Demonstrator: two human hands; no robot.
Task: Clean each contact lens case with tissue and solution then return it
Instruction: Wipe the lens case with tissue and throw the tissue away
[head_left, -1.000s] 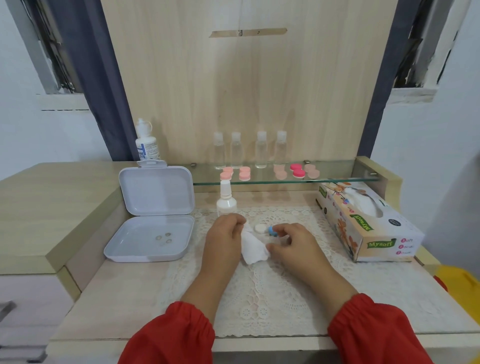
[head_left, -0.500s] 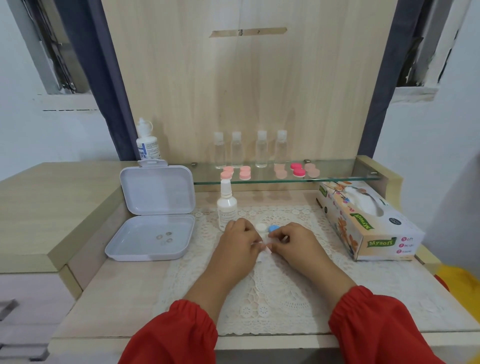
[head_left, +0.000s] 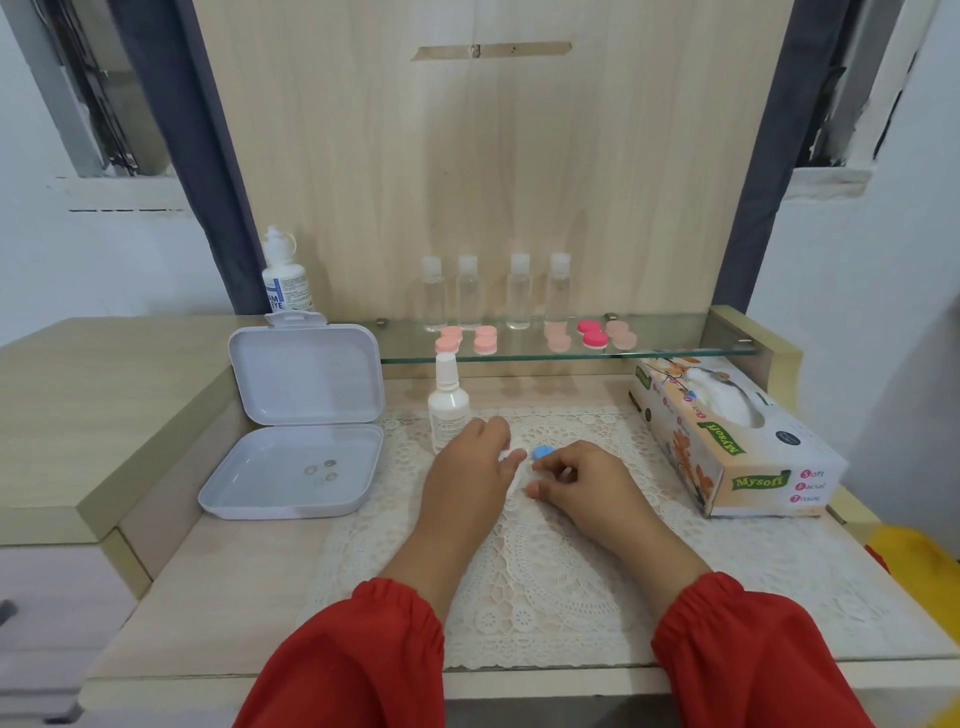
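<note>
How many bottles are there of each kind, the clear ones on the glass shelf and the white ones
Clear plastic bottles with white caps on the glass shelf: 4
White spray bottle on the lace mat: 1
White dropper bottle with blue label behind the open white case: 1
Total: 6

A pale wooden desk (head_left: 171, 597) carries a white lace mat (head_left: 545, 582), with an open white plastic box (head_left: 291, 467) just left of it. On the mat stand a white spray bottle (head_left: 448, 410) and a tissue box (head_left: 727, 447). Behind, a glass shelf (head_left: 675, 340) holds four clear bottles (head_left: 493, 293) and pink lens cases (head_left: 519, 338).
</note>
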